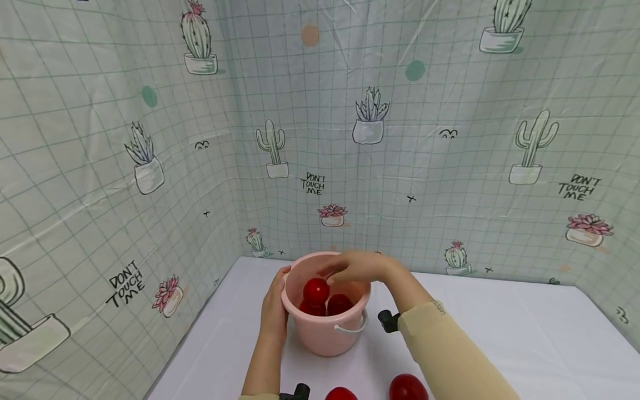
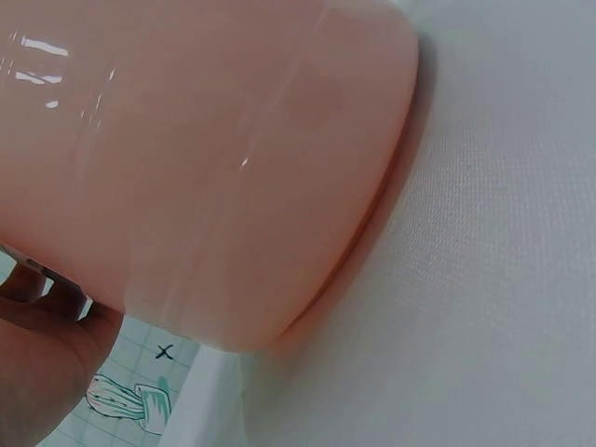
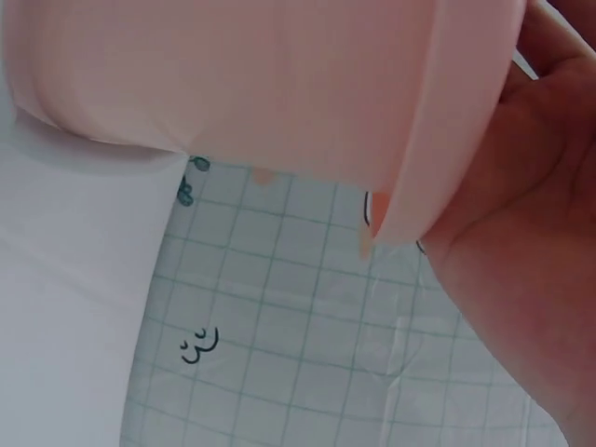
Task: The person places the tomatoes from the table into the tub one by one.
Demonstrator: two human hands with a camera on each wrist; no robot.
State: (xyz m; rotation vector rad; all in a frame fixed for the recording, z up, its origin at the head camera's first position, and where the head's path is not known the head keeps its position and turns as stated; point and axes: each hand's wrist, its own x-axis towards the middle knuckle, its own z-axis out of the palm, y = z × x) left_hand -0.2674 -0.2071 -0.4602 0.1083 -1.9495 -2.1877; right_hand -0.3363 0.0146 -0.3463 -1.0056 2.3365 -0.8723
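Pink bucket [image 1: 322, 340] upright on white desk [image 1: 490, 328]. Hands apart: left hand [image 1: 275, 305] clamped on bucket's left side, thumb at rim; right hand [image 1: 357, 266] over bucket's mouth, fingers loosely extended, near uppermost red ball [image 1: 316, 290], contact cannot be told. Other red balls [image 1: 408, 387]: two visible lower inside, two on desk nearer person. White handle [image 1: 350, 331] hangs at right front.

A pink bucket [image 1: 325, 338] stands upright on a white tabletop [image 1: 480, 333], with at least 3 red round objects [image 1: 316, 291] inside. A person's left hand [image 1: 274, 304] holds the bucket's side; the right hand [image 1: 357, 266] reaches over the rim [image 1: 320, 319], fingers [image 1: 333, 264] beside the topmost one. 2 more red objects [image 1: 408, 388] lie nearer the viewer. Cactus-printed, gridded cloth [image 1: 320, 89] hangs behind.
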